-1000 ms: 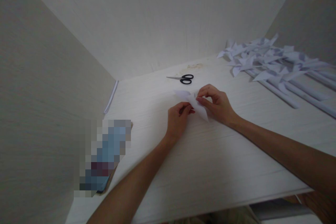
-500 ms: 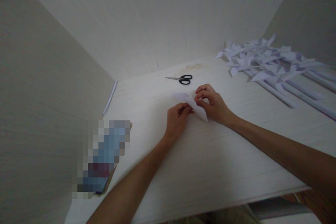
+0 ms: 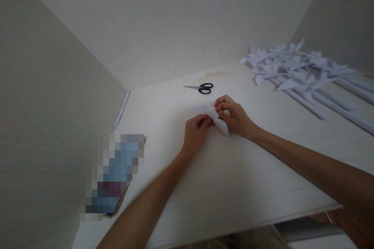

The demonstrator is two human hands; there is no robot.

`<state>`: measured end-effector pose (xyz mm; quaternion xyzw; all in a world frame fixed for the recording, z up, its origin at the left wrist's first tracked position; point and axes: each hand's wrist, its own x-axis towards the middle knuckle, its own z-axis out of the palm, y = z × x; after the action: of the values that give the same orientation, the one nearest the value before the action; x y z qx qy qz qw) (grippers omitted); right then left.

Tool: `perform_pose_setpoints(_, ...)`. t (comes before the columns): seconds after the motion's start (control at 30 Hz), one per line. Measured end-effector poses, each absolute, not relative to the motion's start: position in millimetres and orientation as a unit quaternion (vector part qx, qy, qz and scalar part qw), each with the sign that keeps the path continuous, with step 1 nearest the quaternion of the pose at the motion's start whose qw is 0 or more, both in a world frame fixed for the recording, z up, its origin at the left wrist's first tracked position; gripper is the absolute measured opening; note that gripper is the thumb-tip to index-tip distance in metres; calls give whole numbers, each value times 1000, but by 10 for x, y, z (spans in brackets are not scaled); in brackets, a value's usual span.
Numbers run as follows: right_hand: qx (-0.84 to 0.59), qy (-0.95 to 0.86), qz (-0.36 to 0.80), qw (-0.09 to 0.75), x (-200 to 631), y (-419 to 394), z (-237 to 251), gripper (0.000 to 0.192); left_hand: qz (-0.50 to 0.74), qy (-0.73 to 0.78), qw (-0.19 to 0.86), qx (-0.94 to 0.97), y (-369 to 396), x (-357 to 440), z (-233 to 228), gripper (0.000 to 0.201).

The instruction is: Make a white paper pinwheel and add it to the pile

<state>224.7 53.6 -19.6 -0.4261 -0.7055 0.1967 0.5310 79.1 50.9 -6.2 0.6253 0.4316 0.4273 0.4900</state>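
Left hand (image 3: 194,132) and right hand (image 3: 236,118) meet mid-tabletop (image 3: 233,179), fingers of both pinched on a folded white paper piece (image 3: 217,121) — held just above the surface. Beyond lie black scissors (image 3: 202,87); far right — a heap of paper pinwheels (image 3: 298,71).

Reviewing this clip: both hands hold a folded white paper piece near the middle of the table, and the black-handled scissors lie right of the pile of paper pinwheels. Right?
Not quite. The head view shows the scissors lying left of the pile of paper pinwheels, beyond the hands. The rest stands: left hand and right hand both hold the folded white paper piece near the middle of the table.
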Motion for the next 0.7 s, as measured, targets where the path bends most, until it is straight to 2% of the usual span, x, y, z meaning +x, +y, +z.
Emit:
perform_pose_setpoints(0.57,-435,-673,242,546,2245,542,-203,7,387,427,432,693,515,794,-54,20)
perform_pose_setpoints(0.7,-470,-612,207,601,2285,547,-209,4,408,437,436,673,510,783,-46,20)
